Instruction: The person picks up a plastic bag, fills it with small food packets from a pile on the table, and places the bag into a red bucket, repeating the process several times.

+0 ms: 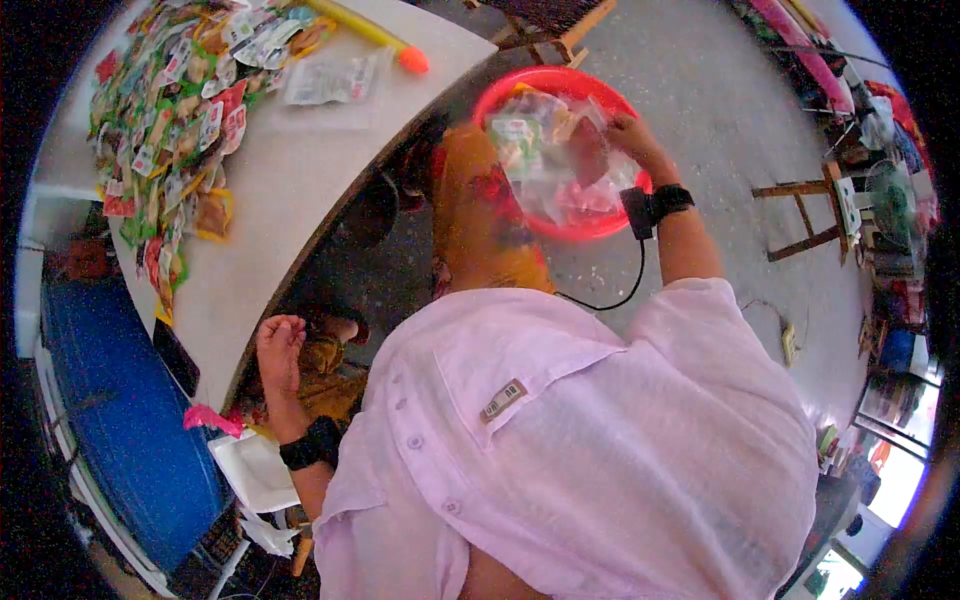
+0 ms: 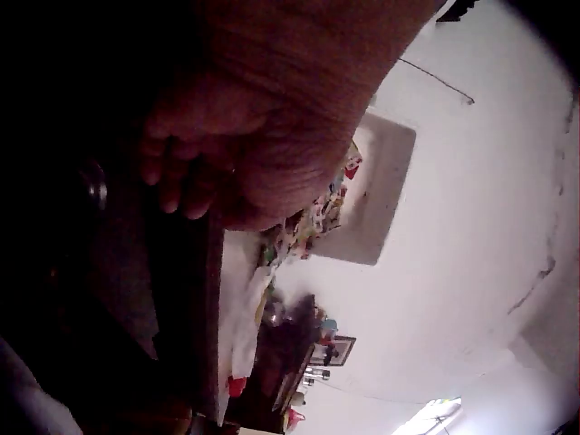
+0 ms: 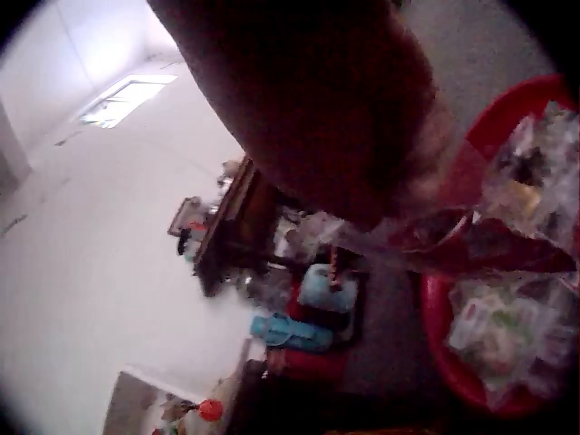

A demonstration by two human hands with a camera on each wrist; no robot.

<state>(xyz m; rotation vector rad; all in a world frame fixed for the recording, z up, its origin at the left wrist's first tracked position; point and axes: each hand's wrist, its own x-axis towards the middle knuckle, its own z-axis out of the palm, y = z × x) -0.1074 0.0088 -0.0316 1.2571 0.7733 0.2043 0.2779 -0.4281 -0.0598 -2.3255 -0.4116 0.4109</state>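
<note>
My right hand (image 1: pixel 635 145) is over the red basin (image 1: pixel 632 92) on the floor and pinches a dark reddish plastic packet (image 1: pixel 588 155). In the right wrist view this packet (image 3: pixel 512 245) hangs down from the fingers, partly see-through and blurred. Below it the basin holds a heap of clear and printed plastic packets (image 1: pixel 520 140). My left hand (image 1: pixel 280 355) hangs beside the table edge, its fingers loosely bent and nothing in them. From the left wrist the same hand (image 2: pixel 236 163) shows dark against the wall, fingers relaxed.
The pale table (image 1: pixel 280 190) carries a large pile of colourful food packets (image 1: pixel 170 130), a clear bag (image 1: pixel 330 80) and a yellow stick with an orange tip (image 1: pixel 410 58). A white container (image 1: pixel 250 465) stands by my left forearm. A wooden stool (image 1: pixel 805 215) is off to the right.
</note>
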